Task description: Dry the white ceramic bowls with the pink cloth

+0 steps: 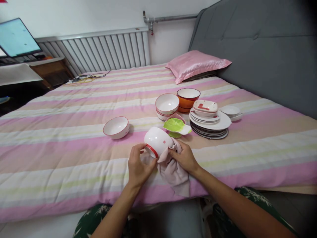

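A white bowl with a red foot ring [156, 140] is tilted on its side above the bed's front part. My left hand [138, 165] grips it by the foot, thumb and fingers on either side of the red ring. In my right hand [184, 158] is a pale pink cloth [173, 175], pressed against the bowl's outer wall and hanging down below it. Left of the hands, a single white bowl with a red rim [116, 127] stands upright. Just behind the held bowl sit green leaf-shaped dishes [174, 125].
Stacked white bowls [167, 103] and orange bowls [187, 99] stand behind. Stacked plates [210, 123] carry small square bowls [205, 106]; small white dishes [230, 110] lie right of them. A pink pillow [196, 64] rests by the grey headboard [257, 49]. Cables [89, 77] lie at the far left.
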Demonstrator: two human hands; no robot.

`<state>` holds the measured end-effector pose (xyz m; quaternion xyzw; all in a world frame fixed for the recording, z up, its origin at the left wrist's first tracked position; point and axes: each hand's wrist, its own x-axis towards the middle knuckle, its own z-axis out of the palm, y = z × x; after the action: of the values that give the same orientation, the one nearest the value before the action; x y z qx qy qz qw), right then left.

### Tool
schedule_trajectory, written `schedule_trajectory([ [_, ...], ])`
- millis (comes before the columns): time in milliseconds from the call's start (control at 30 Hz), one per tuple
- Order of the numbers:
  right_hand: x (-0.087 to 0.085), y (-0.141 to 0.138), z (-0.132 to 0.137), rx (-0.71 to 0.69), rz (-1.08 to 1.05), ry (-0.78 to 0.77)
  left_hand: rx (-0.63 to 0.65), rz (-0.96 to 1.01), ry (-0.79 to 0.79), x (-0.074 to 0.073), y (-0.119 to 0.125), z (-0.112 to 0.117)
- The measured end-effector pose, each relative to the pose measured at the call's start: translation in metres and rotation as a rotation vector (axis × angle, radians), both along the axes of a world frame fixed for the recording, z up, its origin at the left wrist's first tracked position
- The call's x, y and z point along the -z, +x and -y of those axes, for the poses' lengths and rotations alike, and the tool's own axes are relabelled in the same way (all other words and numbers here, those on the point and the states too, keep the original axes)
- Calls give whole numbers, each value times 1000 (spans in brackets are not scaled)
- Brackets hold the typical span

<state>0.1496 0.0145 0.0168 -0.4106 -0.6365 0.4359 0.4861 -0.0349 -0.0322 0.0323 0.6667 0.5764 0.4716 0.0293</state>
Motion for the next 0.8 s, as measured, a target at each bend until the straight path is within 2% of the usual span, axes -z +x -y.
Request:
schedule_trajectory([
  [167, -2, 1, -2, -4, -69, -24, 14, -32, 20, 0, 1, 1],
  [400, 6, 2, -7, -56, -188, -82, -8, 28, -15, 1, 1, -1],
  [567, 10, 3, -10, -79, -224, -120, -38, 134, -63, 3, -2, -3],
  [800, 14, 4, -14, -145, -197, -64, -48, 287, -163, 5, -5, -5],
])
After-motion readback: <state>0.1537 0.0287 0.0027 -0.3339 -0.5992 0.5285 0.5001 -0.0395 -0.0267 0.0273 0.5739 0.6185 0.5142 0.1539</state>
